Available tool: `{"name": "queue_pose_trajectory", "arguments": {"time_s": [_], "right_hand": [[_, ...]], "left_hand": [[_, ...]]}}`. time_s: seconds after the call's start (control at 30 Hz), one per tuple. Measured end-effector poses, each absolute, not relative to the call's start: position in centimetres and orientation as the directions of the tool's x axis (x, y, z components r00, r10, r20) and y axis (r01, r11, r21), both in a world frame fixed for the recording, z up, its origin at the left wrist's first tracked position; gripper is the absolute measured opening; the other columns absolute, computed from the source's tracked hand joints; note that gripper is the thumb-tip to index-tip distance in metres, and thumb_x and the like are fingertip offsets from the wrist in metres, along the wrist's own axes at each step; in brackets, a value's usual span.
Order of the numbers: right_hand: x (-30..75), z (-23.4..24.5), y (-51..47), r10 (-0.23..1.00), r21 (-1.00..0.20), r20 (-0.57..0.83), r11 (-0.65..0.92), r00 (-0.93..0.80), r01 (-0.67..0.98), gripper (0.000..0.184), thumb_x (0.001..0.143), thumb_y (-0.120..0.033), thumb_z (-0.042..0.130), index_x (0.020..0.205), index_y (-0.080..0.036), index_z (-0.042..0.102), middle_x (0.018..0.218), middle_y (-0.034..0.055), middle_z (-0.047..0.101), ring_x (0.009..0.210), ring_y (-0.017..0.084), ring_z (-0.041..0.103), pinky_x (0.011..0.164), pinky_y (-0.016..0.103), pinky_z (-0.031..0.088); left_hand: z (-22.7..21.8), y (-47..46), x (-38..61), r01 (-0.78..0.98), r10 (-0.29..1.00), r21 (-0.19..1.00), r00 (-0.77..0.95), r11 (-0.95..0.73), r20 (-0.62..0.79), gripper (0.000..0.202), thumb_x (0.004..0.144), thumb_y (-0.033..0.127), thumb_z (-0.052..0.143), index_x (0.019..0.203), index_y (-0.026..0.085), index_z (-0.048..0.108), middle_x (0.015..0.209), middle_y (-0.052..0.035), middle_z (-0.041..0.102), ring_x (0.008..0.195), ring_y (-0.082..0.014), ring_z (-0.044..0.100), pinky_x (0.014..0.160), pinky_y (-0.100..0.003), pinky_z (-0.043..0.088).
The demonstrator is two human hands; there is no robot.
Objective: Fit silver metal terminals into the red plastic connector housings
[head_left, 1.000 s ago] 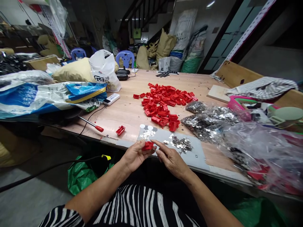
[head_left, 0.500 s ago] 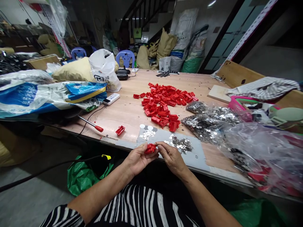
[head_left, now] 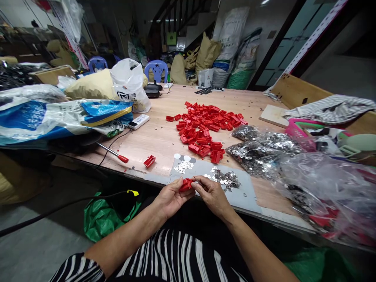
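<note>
- Hold the red part (head_left: 186, 185) in the left hand (head_left: 172, 199), thumb on the near face and fingers curled beneath; this hand is partly closed around it, in front of the table edge
- Bring the right hand (head_left: 212, 194) to the right end of the part; its thumb and forefinger are nearly together there, other fingers bent loosely
- Let the left grip take the load, and apply the right fingertips with light, straight pressure; a skewed push would probably turn the small part in the fingers
- Work close above the grey sheet (head_left: 248, 199), so that a dropped piece is likely to land beside the bright flat pieces (head_left: 183, 167) or the darker metal pieces (head_left: 227, 179) and not on the floor
- Leave the elbows low and the wrists steady; the heap of red parts (head_left: 202, 125) lies beyond the sheet, clear of both hands
- Note: whether the right fingertips pinch a small piece cannot be told; they cover that end of the part
- Note: the inside and underside of the held part are hidden by the fingers
- Note: the contents of the clear plastic bags (head_left: 329, 172) at the right are only partly legible through glare and folds
</note>
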State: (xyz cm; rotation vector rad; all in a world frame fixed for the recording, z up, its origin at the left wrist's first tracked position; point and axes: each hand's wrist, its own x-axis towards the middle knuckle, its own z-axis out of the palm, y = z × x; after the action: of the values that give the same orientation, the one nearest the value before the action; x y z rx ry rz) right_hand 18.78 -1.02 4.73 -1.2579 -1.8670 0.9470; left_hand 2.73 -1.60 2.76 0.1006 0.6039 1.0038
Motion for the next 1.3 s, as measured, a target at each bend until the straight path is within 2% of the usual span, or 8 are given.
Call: {"name": "queue_pose_trajectory", "arguments": {"time_s": [0.37,0.57,0.8,0.93,1.03,1.1,1.17,1.3], "right_hand": [[18.0,3.3,-2.2,0.948,-0.852,0.098,0.237,-0.302,0.467,0.023,0.085,-0.036,0.059,0.102,-0.021,0.060,0.068,-0.0028,0.059,0.059,0.012,0.052,0.058,0.023,0.042],[19.1,3.9,-1.2,0.942,-0.744,0.087,0.277,-0.323,0.608,0.037,0.084,-0.039,0.060,0.117,-0.024,0.056,0.072,-0.0025,0.060,0.062,0.014,0.055,0.062,0.025,0.044],[24.5,4.4,4.1,0.979,-0.306,0.205,0.048,0.017,0.951,0.038,0.087,-0.027,0.054,0.125,-0.022,0.054,0.119,0.0104,0.060,0.100,0.025,0.060,0.078,0.034,0.048],[25.8,4.1,5.9,0.978,-0.073,0.192,0.092,-0.077,0.993,0.037,0.088,-0.017,0.048,0.124,-0.024,0.056,0.116,0.0095,0.060,0.100,0.023,0.060,0.079,0.031,0.047],[26.0,4.3,6.7,0.978,0.004,0.158,0.140,-0.139,0.990,0.027,0.089,-0.017,0.047,0.111,-0.022,0.062,0.107,0.0092,0.064,0.096,0.022,0.061,0.076,0.030,0.046],[26.1,4.6,6.9,0.979,-0.019,0.152,0.140,-0.136,0.990,0.020,0.089,-0.019,0.049,0.102,-0.020,0.064,0.102,0.0092,0.066,0.094,0.022,0.062,0.074,0.029,0.045],[26.0,5.0,6.7,0.978,-0.127,0.171,0.140,-0.117,0.982,0.016,0.088,-0.021,0.052,0.098,-0.020,0.064,0.100,0.0082,0.067,0.092,0.022,0.062,0.074,0.029,0.045],[23.9,6.1,4.1,0.963,-0.566,0.141,0.268,-0.230,0.779,0.013,0.087,-0.027,0.055,0.094,-0.021,0.064,0.092,0.0024,0.069,0.078,0.016,0.061,0.068,0.025,0.044]], "left_hand": [[2.7,-2.7,2.7,-0.767,0.834,0.402,0.300,0.499,-0.463,0.010,0.085,0.019,0.061,0.080,0.011,0.062,0.080,-0.0069,0.071,0.074,-0.0150,0.069,0.082,-0.029,0.052],[2.9,-2.5,1.3,-0.686,0.869,0.566,0.208,0.456,-0.448,0.022,0.071,0.026,0.077,0.078,0.015,0.059,0.080,-0.0038,0.071,0.072,-0.0144,0.067,0.069,-0.026,0.051],[2.3,1.0,-2.7,-0.510,0.937,0.844,-0.187,0.165,-0.296,0.039,0.059,0.029,0.084,0.089,0.016,0.064,0.092,-0.0032,0.069,0.079,-0.0130,0.065,0.073,-0.024,0.048],[1.2,1.6,-4.2,-0.335,0.958,0.939,-0.236,0.075,-0.161,0.050,0.065,0.030,0.079,0.111,0.020,0.063,0.121,-0.0081,0.061,0.103,-0.0180,0.062,0.091,-0.030,0.046],[0.6,1.3,-4.8,-0.211,0.968,0.978,-0.242,0.009,-0.061,0.050,0.068,0.029,0.077,0.116,0.025,0.063,0.147,-0.0066,0.037,0.111,-0.0206,0.059,0.094,-0.030,0.047],[0.5,1.0,-4.9,-0.154,0.970,0.988,-0.241,-0.013,-0.025,0.051,0.070,0.030,0.075,0.119,0.028,0.061,0.152,-0.0048,0.029,0.108,-0.0211,0.061,0.087,-0.029,0.052],[0.9,0.6,-4.8,-0.116,0.965,0.993,-0.260,-0.019,-0.012,0.052,0.072,0.033,0.073,0.121,0.027,0.059,0.144,-0.0073,0.043,0.100,-0.0205,0.065,0.077,-0.027,0.055],[2.3,-0.3,-3.2,-0.189,0.970,0.982,-0.234,0.016,-0.061,0.041,0.073,0.035,0.073,0.108,0.018,0.064,0.110,-0.0085,0.065,0.081,-0.0160,0.067,0.061,-0.021,0.052]]}}
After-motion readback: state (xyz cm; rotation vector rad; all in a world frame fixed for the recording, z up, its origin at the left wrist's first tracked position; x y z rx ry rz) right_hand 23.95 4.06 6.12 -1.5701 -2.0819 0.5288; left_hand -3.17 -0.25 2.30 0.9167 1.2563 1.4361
